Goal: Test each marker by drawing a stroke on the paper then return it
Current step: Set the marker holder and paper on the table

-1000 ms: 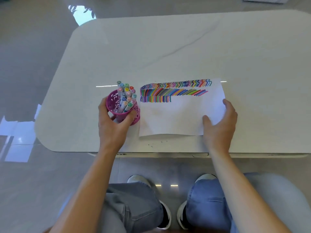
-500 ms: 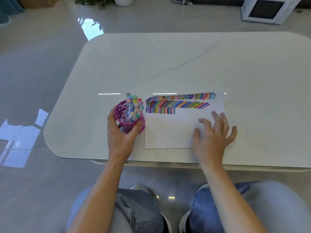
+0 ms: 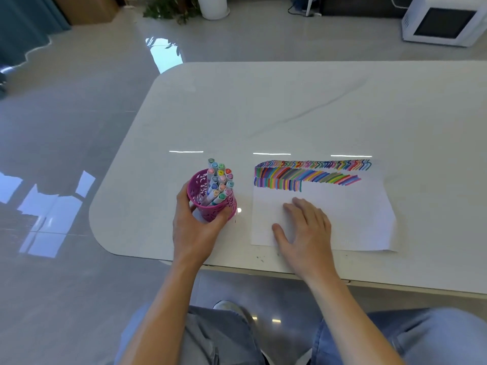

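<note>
As the head view is showing, change: the right hand is sliding left across the paper, away from its right edge.
Meaning: no marker is being tested, judging by the scene; the markers are standing in the pink cup, just left of the paper on the surface.
Left hand: is wrapping the cup.
Right hand: is lying flat, fingers straight, pressing the paper.

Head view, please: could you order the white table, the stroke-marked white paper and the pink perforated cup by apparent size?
1. white rounded table, clearly largest
2. white paper sheet with coloured strokes
3. pink perforated cup, smallest
Paper and cup lie similarly near, so the ranking holds.
</note>
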